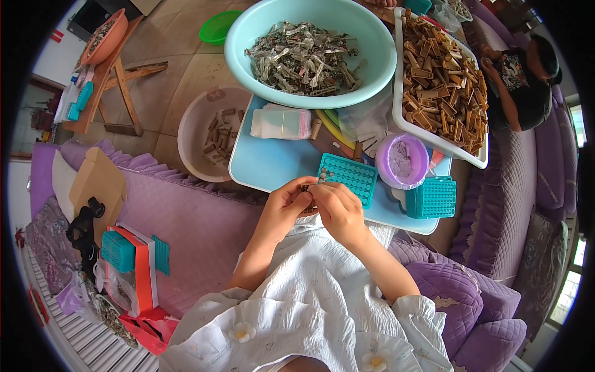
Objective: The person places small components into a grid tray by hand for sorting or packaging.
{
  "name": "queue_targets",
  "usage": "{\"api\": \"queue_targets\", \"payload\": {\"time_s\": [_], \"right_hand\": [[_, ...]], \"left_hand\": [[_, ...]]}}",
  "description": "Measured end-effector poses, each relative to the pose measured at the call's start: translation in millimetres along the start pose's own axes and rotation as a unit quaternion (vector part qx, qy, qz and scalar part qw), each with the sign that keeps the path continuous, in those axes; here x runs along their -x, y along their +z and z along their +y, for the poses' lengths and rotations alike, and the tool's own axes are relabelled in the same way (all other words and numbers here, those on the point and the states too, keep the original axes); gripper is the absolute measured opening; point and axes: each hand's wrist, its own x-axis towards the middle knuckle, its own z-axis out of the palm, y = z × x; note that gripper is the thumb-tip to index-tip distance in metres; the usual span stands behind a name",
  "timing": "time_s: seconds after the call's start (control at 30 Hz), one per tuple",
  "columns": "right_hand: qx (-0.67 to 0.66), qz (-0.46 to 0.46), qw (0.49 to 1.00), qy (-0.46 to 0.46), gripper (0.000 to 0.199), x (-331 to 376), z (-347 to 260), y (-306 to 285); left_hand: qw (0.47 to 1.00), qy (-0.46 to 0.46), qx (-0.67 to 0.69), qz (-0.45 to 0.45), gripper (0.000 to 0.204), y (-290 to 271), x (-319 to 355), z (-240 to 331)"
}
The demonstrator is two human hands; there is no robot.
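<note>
Both hands meet over the near edge of a pale blue table (266,164), the left hand (286,208) and the right hand (338,209) pinched narrowly together on a small brown piece (308,197) held between their fingertips; it is too small and too covered by the fingers to make out further. Just beyond the grip lies a teal grid tray (350,177), with a few small pieces sitting at its nearest corner. To the right of the grip stand a lilac cup (403,162) and a second teal grid block (432,198). Farther off behind the grip sits a big mint basin (310,53) of shredded, silvery scraps, and beside it on the right a white rectangular tray (441,80) piled with brown wooden sticks. A pinkish basin (207,133) with a few brown bits rests on the tiled floor to the left of the table. The person sits on a purple quilted sofa (192,223); to the left of the grip, on that sofa, lie a cardboard flap (99,180) and an orange-and-white box (139,263). Another person (520,80) sits far off to the right.
</note>
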Motion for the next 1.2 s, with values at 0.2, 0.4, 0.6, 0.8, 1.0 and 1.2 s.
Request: {"api": "queue_targets", "payload": {"time_s": [0.2, 0.4, 0.6, 0.8, 1.0, 1.2], "right_hand": [[-0.069, -0.014, 0.994, 0.079, 0.030, -1.6, 10.6, -1.5], [-0.025, 0.058, 0.955, 0.290, 0.014, 6.5, 65.3, -18.3], [0.050, -0.117, 0.956, 0.265, 0.019, 15.4, 62.3, -2.7], [0.114, -0.149, 0.959, 0.212, 0.017, 14.3, 59.0, 7.4], [0.120, -0.131, 0.959, 0.222, 0.014, 18.6, 57.0, 4.5], [-0.049, 0.006, 0.976, 0.214, 0.018, -15.3, 0.1, -24.8]], "left_hand": [[0.999, -0.013, 0.026, 0.035, 0.022, -15.5, -5.4, -6.8], [0.998, 0.005, -0.010, 0.060, 0.021, -22.9, -7.0, -5.8], [0.998, -0.028, 0.005, 0.054, 0.020, -21.5, -9.4, -9.5], [0.999, -0.044, 0.005, 0.028, 0.022, -22.3, -8.4, -9.5], [0.999, -0.042, 0.025, 0.022, 0.025, -17.5, -6.5, -7.5], [0.998, -0.046, 0.027, -0.025, 0.029, -6.8, -3.8, -5.2]]}}
